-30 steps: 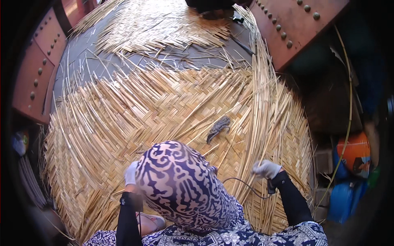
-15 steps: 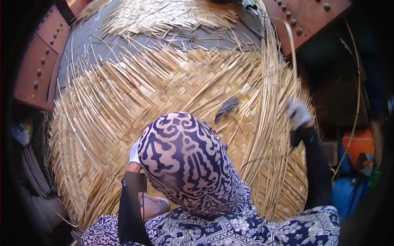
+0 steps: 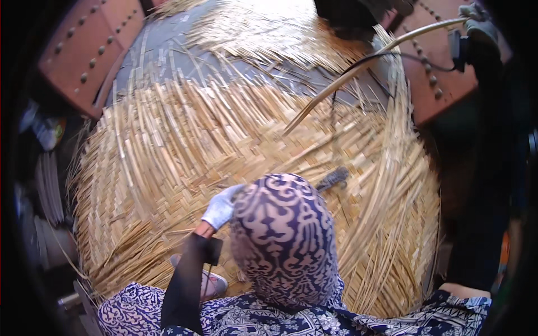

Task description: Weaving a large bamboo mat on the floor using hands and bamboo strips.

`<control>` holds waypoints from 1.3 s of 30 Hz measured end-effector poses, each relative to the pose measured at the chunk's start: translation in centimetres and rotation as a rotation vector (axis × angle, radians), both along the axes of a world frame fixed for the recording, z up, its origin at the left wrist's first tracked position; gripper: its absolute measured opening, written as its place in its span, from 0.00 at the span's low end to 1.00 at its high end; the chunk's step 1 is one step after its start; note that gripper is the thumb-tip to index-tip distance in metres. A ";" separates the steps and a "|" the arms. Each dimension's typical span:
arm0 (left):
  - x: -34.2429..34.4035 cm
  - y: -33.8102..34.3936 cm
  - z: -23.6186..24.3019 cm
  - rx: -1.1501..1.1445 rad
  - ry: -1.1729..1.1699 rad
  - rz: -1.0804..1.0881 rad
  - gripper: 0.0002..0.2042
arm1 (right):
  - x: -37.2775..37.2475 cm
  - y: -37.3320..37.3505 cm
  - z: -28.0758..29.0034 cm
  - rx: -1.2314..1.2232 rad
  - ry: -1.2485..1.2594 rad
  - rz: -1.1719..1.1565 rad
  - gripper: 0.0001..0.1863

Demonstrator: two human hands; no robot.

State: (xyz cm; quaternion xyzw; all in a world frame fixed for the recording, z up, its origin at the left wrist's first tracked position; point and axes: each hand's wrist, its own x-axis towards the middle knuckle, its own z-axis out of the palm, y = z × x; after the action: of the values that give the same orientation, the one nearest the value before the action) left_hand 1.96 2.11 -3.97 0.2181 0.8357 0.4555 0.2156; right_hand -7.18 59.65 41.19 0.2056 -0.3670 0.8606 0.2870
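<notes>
High at the far right, my right hand point(image 3: 479, 23), in a grey glove, is closed on one end of a long pale reed strip point(image 3: 342, 78). The strip bends down and left, its other end near the surface of a woven reed mat point(image 3: 224, 162). My left hand point(image 3: 220, 207), in a white glove, is low over the mat beside my raised knee point(image 3: 284, 241) in patterned cloth. Its fingertips are hidden behind the knee, so I cannot make out whether it holds anything. A small dark grey object point(image 3: 332, 178) lies on the mat just beyond the knee.
A bundle of loose strips point(image 3: 386, 157) runs along the mat's right side. A second woven piece point(image 3: 258, 31) lies beyond, on the grey floor point(image 3: 168, 47). Red-brown studded panels point(image 3: 92, 53) stand at both sides. A dark shape point(image 3: 350, 17) fills the top. My shoe point(image 3: 214, 284) rests on the mat.
My right hand has swung up and outward to the right, drawing the reed strip across the view. The left hand shows more beside the knee. The whole view has shifted a little.
</notes>
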 end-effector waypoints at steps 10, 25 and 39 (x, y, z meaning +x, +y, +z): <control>-1.5 1.4 12.5 1.168 -0.655 0.036 0.31 | -6.4 -19.6 -23.6 -0.208 -0.286 0.015 0.10; -3.1 8.8 9.8 0.445 -0.008 0.179 0.15 | -8.3 -20.4 -14.3 0.225 -0.122 0.068 0.07; -3.6 10.4 10.2 0.438 0.521 0.268 0.09 | -6.9 -17.0 -13.9 0.249 -0.082 -0.434 0.11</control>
State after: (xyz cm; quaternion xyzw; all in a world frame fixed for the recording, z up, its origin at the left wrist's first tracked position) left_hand -1.59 12.56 6.21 0.2563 0.7665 0.5769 -0.1182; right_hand -14.03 42.69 27.32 0.1206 -0.5171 0.7346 0.4225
